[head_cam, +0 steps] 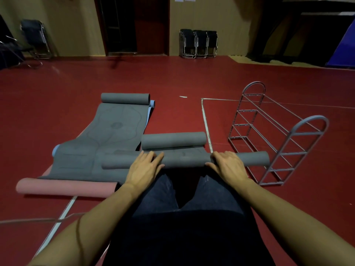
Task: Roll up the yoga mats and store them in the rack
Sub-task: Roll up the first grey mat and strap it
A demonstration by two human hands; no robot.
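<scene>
Left hand (145, 168): palm down on the near roll (184, 160), fingers laid flat over its top, thumb at the near side; pressing, not clasping.
Right hand (227, 166): same, further right, fingers draped over the roll.
Near roll: grey mat, partly wound, across the floor (57, 104) before the knees; its far end curls into a second roll (173, 140) just beyond.
Handling, judged: foam, light, soft, springs open if released; surface looks grippy. Best taken with both hands spaced along the roll, pressure even so the ends stay flush.
Spread mat (107, 135): grey, left, far end curled.
Pink mat (65, 186): beneath, near edge rolled.
Blue mat (151, 103): edges showing beneath.
Rack (278, 135): wire, right, holding no mats.
</scene>
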